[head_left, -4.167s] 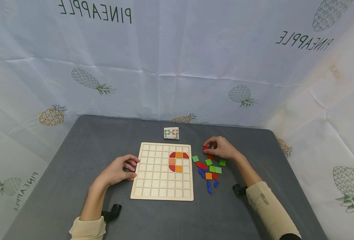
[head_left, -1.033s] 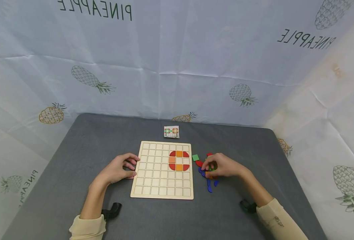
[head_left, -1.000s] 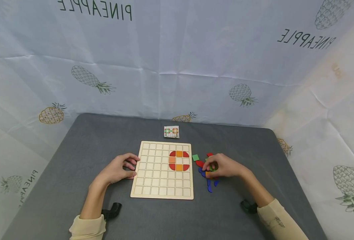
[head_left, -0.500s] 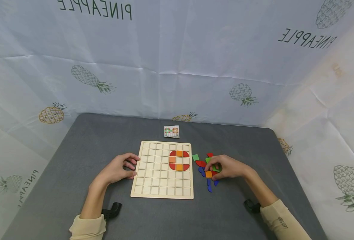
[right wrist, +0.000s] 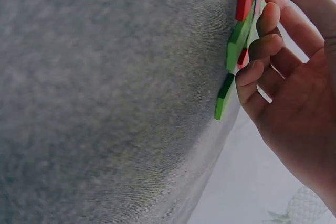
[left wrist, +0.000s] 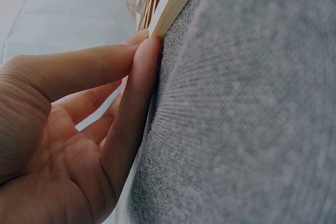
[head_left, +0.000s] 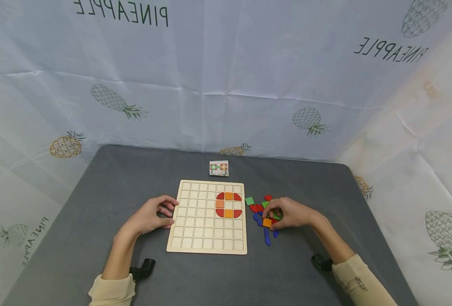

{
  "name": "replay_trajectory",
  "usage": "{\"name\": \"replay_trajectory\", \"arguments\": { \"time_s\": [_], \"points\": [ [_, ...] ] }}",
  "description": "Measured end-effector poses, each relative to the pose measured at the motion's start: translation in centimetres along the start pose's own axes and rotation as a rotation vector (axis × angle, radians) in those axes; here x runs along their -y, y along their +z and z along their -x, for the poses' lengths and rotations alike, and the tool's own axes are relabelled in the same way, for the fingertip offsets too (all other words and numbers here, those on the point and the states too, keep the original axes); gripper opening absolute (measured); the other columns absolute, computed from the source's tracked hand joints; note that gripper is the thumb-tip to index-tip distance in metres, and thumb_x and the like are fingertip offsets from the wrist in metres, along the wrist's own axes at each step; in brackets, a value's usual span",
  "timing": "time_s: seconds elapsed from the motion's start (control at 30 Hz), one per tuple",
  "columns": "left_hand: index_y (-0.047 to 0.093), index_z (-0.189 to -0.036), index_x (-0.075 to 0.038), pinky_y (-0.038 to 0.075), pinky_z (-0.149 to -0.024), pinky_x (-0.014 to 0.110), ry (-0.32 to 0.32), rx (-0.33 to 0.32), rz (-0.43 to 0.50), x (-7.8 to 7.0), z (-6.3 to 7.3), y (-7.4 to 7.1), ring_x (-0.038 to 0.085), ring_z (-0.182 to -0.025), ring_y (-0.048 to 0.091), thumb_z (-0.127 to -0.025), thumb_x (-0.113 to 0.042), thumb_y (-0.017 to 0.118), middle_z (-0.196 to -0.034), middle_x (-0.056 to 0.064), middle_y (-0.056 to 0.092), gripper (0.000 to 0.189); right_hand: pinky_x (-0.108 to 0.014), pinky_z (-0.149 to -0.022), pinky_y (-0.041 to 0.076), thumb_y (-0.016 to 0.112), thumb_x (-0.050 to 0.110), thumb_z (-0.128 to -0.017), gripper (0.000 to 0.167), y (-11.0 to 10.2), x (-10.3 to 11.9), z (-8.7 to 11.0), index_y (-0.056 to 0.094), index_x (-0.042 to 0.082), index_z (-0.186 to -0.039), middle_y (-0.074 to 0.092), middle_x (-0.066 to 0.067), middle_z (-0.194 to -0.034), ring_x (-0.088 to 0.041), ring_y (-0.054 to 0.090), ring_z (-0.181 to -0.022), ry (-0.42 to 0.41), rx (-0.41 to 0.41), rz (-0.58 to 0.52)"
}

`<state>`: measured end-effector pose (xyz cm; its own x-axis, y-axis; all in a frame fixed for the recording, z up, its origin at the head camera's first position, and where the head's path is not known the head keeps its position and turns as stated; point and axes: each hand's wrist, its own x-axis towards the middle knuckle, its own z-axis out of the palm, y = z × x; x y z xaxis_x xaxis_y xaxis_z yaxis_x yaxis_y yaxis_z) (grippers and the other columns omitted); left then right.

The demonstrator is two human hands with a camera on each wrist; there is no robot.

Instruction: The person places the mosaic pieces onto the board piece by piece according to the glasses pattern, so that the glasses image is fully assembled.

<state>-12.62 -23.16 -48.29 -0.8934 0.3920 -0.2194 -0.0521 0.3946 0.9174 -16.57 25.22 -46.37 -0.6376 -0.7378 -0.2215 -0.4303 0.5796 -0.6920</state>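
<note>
My left hand [head_left: 148, 214] rests at the left edge of a wooden grid board [head_left: 197, 233], thumb and fingertips touching its rim. Close up in the left wrist view, the fingertips press the board's edge [left wrist: 176, 6]. On the board's right part, red quarter-round tiles [head_left: 237, 213] and orange square tiles [head_left: 228, 196] form a C shape. To the right, my right hand [head_left: 292, 212] pinches an orange square tile [head_left: 267, 222] between thumb and index finger, over the loose tiles. In the right wrist view its other fingers [right wrist: 270, 45] are curled beside green tiles [right wrist: 236, 43].
Loose green tiles [head_left: 250, 201], red tiles [head_left: 268, 198] and blue tiles [head_left: 267, 241] lie between the board and my right hand. A printed pattern card [head_left: 219, 168] lies behind the board on the grey table [head_left: 141, 170]. A pineapple-print curtain [head_left: 256, 97] stands behind.
A red quarter-round tile now sits at the pattern's lower right on the board. My right hand came down from the pile's far end and now pinches the orange tile. The left hand has stayed put.
</note>
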Motion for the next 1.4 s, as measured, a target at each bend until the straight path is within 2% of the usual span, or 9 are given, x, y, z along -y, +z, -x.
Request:
{"name": "replay_trajectory", "arguments": {
  "time_s": [0.1, 0.3, 0.43, 0.73, 1.03, 1.27, 1.4],
  "points": [
    [0.062, -0.137, 0.006, 0.068, -0.070, 0.034, 0.002, -0.001, 0.000, 0.1, 0.0, 0.0, 0.025, -0.100, 0.063, -0.090, 0.009, 0.080, -0.121, 0.024, 0.058, 0.051, -0.021, -0.068, 0.050, 0.091, 0.020, -0.089, 0.030, -0.1, 0.2, -0.2, 0.078, 0.016, -0.116, 0.067, -0.002, -0.095, -0.011, 0.056, -0.077, -0.004, -0.030, 0.000],
    [0.062, -0.137, 0.006, 0.068, -0.070, 0.034, 0.007, -0.002, 0.001, 0.1, 0.1, 0.1, 0.025, -0.101, 0.063, -0.090, 0.008, 0.081, -0.120, 0.024, 0.059, 0.051, -0.029, -0.077, 0.056, 0.088, 0.024, -0.093, 0.031, -0.2, 1.2, -1.8, 0.078, 0.017, -0.122, 0.073, 0.000, -0.112, -0.021, 0.062, -0.090, -0.026, -0.095, 0.036],
    [0.062, -0.137, 0.006, 0.068, -0.070, 0.034, 0.008, -0.003, -0.002, 0.1, 0.1, 0.1, 0.025, -0.101, 0.064, -0.090, 0.008, 0.081, -0.120, 0.023, 0.059, 0.051, -0.032, -0.084, 0.059, 0.086, 0.024, -0.095, 0.032, -0.1, 1.7, -3.5, 0.078, 0.016, -0.124, 0.075, 0.001, -0.116, -0.016, 0.063, -0.095, -0.039, -0.111, 0.063],
    [0.062, -0.138, 0.006, 0.068, -0.070, 0.034, 0.006, 0.001, 0.004, 0.1, 0.0, 0.1, 0.025, -0.100, 0.063, -0.089, 0.008, 0.081, -0.120, 0.024, 0.059, 0.052, -0.027, -0.078, 0.055, 0.084, 0.019, -0.096, 0.032, 0.1, 2.6, -6.7, 0.077, 0.012, -0.127, 0.074, -0.004, -0.116, -0.014, 0.060, -0.088, -0.076, -0.091, 0.118],
    [0.061, -0.138, 0.007, 0.068, -0.071, 0.034, 0.012, 0.001, 0.006, 0.1, 0.0, 0.1, 0.025, -0.101, 0.063, -0.090, 0.009, 0.080, -0.121, 0.024, 0.058, 0.052, -0.039, -0.098, 0.062, 0.084, 0.018, -0.096, 0.030, 0.7, 3.0, -7.9, 0.079, 0.014, -0.125, 0.076, -0.004, -0.126, -0.019, 0.071, -0.112, -0.094, -0.103, 0.187],
    [0.061, -0.138, 0.007, 0.068, -0.071, 0.034, 0.009, 0.002, 0.003, 0.1, 0.0, 0.1, 0.025, -0.099, 0.063, -0.091, 0.008, 0.080, -0.121, 0.024, 0.058, 0.051, -0.035, -0.082, 0.060, 0.084, 0.016, -0.096, 0.024, 1.1, 2.9, -8.0, 0.081, 0.013, -0.120, 0.076, -0.005, -0.122, -0.018, 0.065, -0.092, -0.111, -0.128, 0.153],
    [0.061, -0.138, 0.007, 0.068, -0.071, 0.034, 0.010, 0.004, 0.009, 0.1, 0.0, 0.1, 0.024, -0.099, 0.062, -0.091, 0.008, 0.080, -0.121, 0.024, 0.058, 0.051, -0.034, -0.082, 0.061, 0.081, 0.013, -0.098, 0.019, 1.2, 3.0, -8.0, 0.082, 0.013, -0.117, 0.077, -0.005, -0.120, -0.017, 0.067, -0.092, -0.132, -0.136, 0.137]
  ]
}}
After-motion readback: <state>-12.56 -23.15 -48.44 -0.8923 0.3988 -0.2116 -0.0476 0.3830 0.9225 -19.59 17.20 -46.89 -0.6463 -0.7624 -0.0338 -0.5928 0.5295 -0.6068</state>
